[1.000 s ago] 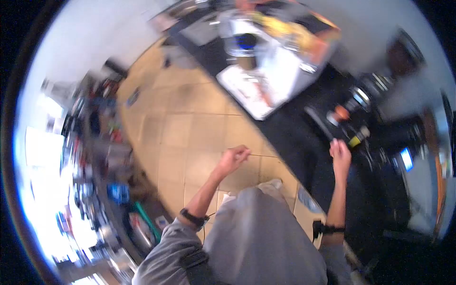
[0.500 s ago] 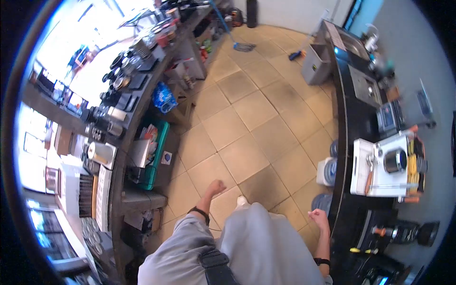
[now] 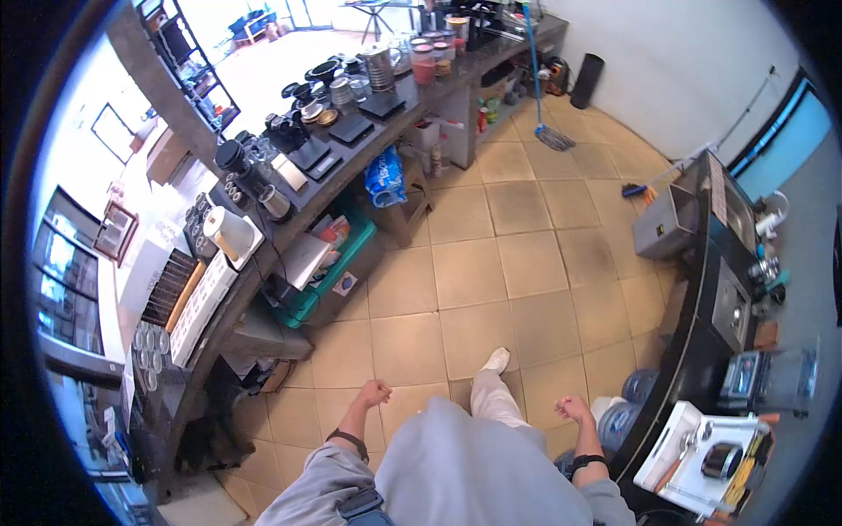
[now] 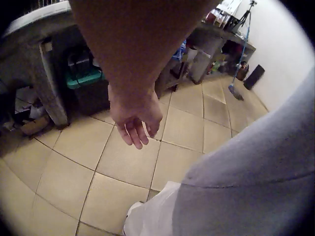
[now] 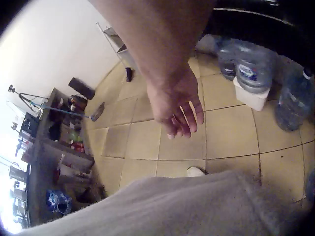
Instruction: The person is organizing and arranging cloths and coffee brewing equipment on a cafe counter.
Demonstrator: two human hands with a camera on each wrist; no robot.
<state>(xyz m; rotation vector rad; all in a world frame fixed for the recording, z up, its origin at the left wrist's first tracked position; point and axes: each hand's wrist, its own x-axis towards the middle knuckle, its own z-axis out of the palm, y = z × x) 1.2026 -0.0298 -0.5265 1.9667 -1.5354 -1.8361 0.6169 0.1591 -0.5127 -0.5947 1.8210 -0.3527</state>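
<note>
My left hand (image 3: 375, 394) hangs over the tiled floor with its fingers loosely curled and nothing in them. In the left wrist view that hand (image 4: 135, 118) shows relaxed fingers pointing down. On the other side, my right hand (image 3: 574, 408) also hangs loose and holds nothing. The right wrist view has the same hand (image 5: 177, 108) above the tiles, fingers slightly spread. Large blue water bottles (image 5: 253, 66) stand to its right, below the dark counter, and are the things nearest to it.
A long counter (image 3: 316, 197) on the left bears coffee gear, scales and a white kettle (image 3: 230, 233); a green crate (image 3: 303, 307) sits beneath. A mop (image 3: 554, 138) leans farther off. Along the right runs a dark counter (image 3: 693, 333) with a white dish rack (image 3: 653, 451). A grey bin (image 3: 662, 223) stands beyond.
The view has swung from the right-hand counter toward the left counter and the room's far end. My right hand has come away from above the dark counter to my side, and a foot has stepped forward.
</note>
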